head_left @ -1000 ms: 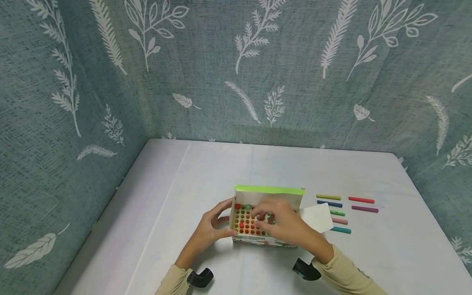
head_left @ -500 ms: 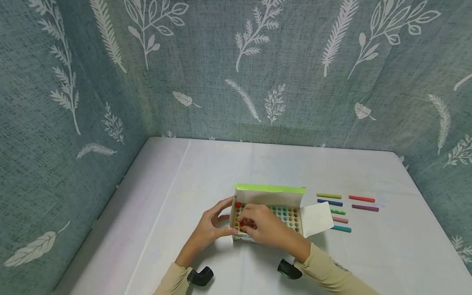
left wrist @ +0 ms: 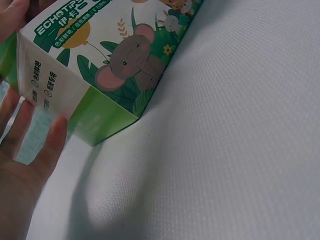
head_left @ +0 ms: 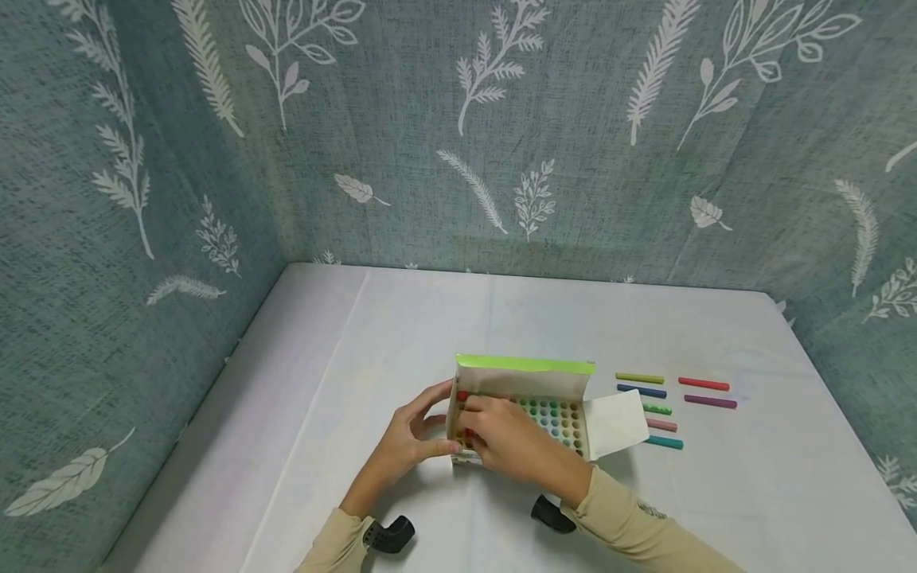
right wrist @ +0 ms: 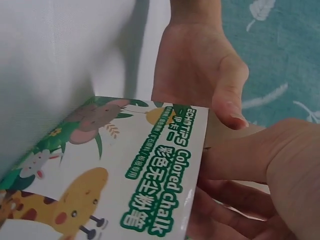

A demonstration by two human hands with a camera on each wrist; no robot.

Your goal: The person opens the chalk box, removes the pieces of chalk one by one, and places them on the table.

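An open box of colored chalk (head_left: 526, 366) stands on the table, its lid raised at the back. My left hand (head_left: 411, 434) grips its left end, thumb at the front corner, other fingers along the side, as the left wrist view shows. Over the left part of the box my right hand (head_left: 501, 434) reaches down with bent fingers, pinching the top of a red chalk stick (head_left: 469, 434) in one of the holes; the fingers partly hide it. Another red chalk (head_left: 462, 395) sits in the back left corner. The right wrist view shows the printed front (right wrist: 140, 165), not the fingertips.
Right of the box, its white side flap (head_left: 616, 426) sticks out over the table. Beyond lie several chalk sticks, among them a yellow one (head_left: 640, 378), a blue one (head_left: 641, 391), a red one (head_left: 704, 383) and a purple one (head_left: 710, 402). A patterned curtain (head_left: 401, 143) hangs behind.
My right hand has moved left over the box and lowered its fingers to the red chalk near the front left. The left hand has kept its grip on the box.
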